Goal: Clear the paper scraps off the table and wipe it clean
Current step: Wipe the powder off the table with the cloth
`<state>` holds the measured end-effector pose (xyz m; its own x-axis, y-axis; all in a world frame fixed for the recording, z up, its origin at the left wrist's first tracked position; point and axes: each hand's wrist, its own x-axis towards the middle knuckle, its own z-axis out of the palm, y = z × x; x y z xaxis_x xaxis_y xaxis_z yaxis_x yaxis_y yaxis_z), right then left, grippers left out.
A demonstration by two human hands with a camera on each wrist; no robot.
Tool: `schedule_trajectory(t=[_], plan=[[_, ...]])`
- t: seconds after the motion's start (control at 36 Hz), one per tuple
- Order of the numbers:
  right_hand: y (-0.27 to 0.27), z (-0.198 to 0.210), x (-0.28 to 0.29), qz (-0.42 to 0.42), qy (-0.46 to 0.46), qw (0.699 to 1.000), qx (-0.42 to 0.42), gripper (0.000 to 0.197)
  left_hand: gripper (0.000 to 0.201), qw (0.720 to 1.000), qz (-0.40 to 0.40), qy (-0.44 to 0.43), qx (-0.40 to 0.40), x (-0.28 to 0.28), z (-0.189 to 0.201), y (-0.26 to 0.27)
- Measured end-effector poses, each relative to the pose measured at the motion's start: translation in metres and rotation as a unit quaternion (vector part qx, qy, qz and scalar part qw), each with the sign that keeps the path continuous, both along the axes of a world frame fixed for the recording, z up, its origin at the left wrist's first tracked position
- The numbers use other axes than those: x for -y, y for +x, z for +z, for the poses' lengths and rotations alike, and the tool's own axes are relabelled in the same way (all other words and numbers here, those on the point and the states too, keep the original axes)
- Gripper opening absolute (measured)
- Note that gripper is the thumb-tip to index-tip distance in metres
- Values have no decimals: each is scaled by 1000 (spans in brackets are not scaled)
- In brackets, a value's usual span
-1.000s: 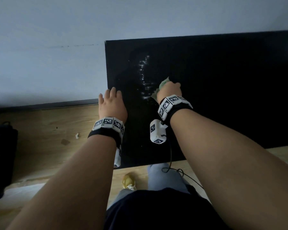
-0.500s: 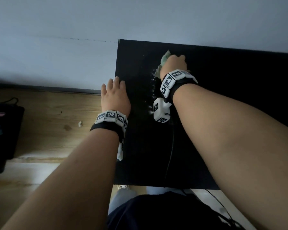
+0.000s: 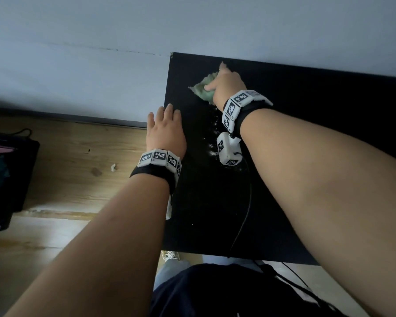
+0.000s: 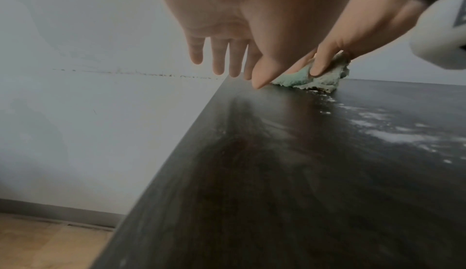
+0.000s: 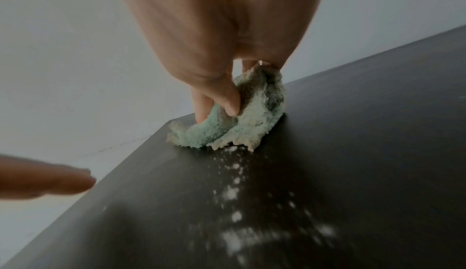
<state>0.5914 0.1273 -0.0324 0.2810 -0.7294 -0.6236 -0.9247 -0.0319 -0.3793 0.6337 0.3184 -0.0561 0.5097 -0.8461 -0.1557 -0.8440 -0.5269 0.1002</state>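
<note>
From above, the right hand (image 3: 226,84) is reached out toward the far left corner of the black surface (image 3: 306,156), its fingers and thumb curled round a bunched green cloth (image 3: 201,90) that it presses down on the top. A trail of pale wet specks (image 3: 212,138) runs from the cloth back toward the person, beside the right wrist. The left hand (image 3: 166,131) lies palm down over the left edge of the surface, fingers straight and holding nothing. Left of the surface is the wooden floor (image 3: 66,156), where one small white paper scrap (image 3: 113,167) lies well apart from the table, and a dark bag (image 3: 7,177) sits at the far left by the pale wall (image 3: 101,42).

From the left wrist, the left hand (image 4: 227,24) shows loose, straight fingers (image 4: 218,58) hanging past the surface's edge (image 4: 196,133), with the thumb tip at or just above the top; I cannot tell which. Just beyond it the right hand (image 4: 353,34) grips the cloth (image 4: 320,80) against the surface, and whitish smears (image 4: 383,127) spread on the right.

From the right wrist, the right hand (image 5: 221,34) pinches the cloth (image 5: 242,125) between thumb and fingers, the cloth resting on the surface (image 5: 353,153) near its far corner. Blurred white specks (image 5: 234,203) trail toward the camera. Fingers (image 5: 50,181) of the left hand reach in at the left edge.
</note>
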Motion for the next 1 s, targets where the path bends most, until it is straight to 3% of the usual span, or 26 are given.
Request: schedule_trajectory(t=[0.28,0.42,0.56,0.67,0.72,0.78,0.86,0.92,1.0], plan=[[-43,-13,-46,20,37,999,-30,92,52,999,-36,-5,3,-20,14,-16],[-76,-25,-87,-19,10,999,29,83,54,999,-51,-6,7,-38,23,-24],[-103,-24,-123,-26,45,997,57,86,54,998,-63,-8,7,-58,29,-34],[-117,-22,-148,-3,44,999,31,85,55,998,-69,-3,4,-71,30,-40],[-127,-22,-154,15,20,999,24,74,54,998,-67,-2,3,-76,29,-43],[-138,-22,-154,15,-47,998,34,47,54,998,-66,2,0,-79,28,-46],[-156,-18,-144,-82,-115,989,43,35,54,998,-69,3,-3,-81,28,-51],[-168,-14,-138,-99,-172,980,-11,25,53,998,-69,3,-3,-82,27,-53],[-177,-21,-133,-74,-177,977,-96,23,53,998,-64,5,2,-81,26,-53]])
